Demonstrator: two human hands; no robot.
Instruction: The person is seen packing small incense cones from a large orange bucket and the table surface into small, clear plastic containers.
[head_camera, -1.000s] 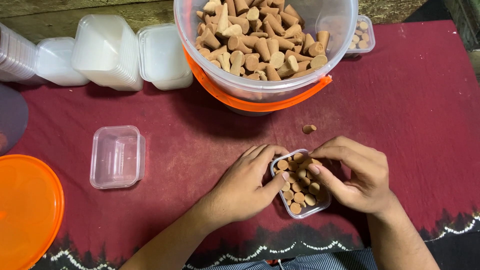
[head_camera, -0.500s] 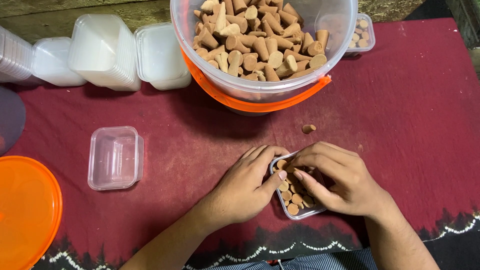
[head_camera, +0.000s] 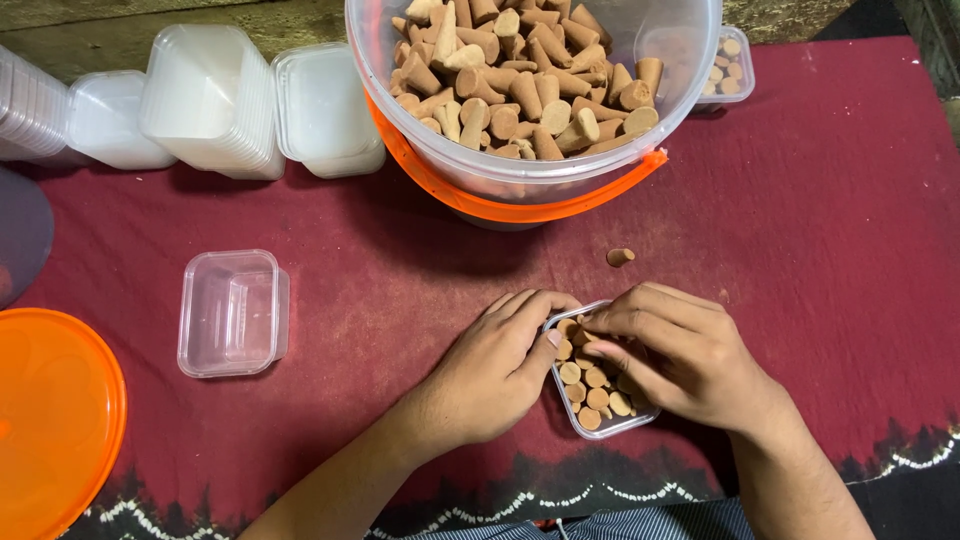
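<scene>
Head view, only cam. Small clear tub (head_camera: 600, 425) sits on the red cloth (head_camera: 820, 230) close to the person's body, long side running away from them, prob. so both hands can work over it without reaching. Left hand (head_camera: 495, 365) lies flat-ish against the tub's left wall, fingers curled round the near-left corner, thumb side tucked at the rim; looks like a brace so the tub doesn't slide on the cloth. It grips nothing else, fingers half closed on the wall only. Right hand (head_camera: 680, 350) arches over the tub's top right, fingertips (head_camera: 600, 352) bent down onto the cones packed inside (head_camera: 590, 395), pressing or nudging them; whether a cone is pinched betw. fingertips, cannot tell, palm hides it. Cones stand flat ends up in rows, w/ the near end of the tub showing full. Tub thus lies betw. both hands, touching both, part under the right fingers. One loose cone (head_camera: 620, 257) on the cloth just beyond the right hand, apart from it. Big clear bucket w/ orange band (head_camera: 520, 195) beyond, heaped w/ cones, within reach. Empty clear tub (head_camera: 232, 312) to the left, well apart. Stacks of lids and tubs (head_camera: 210, 100) at far left; orange lid (head_camera: 55, 420) at left edge.
</scene>
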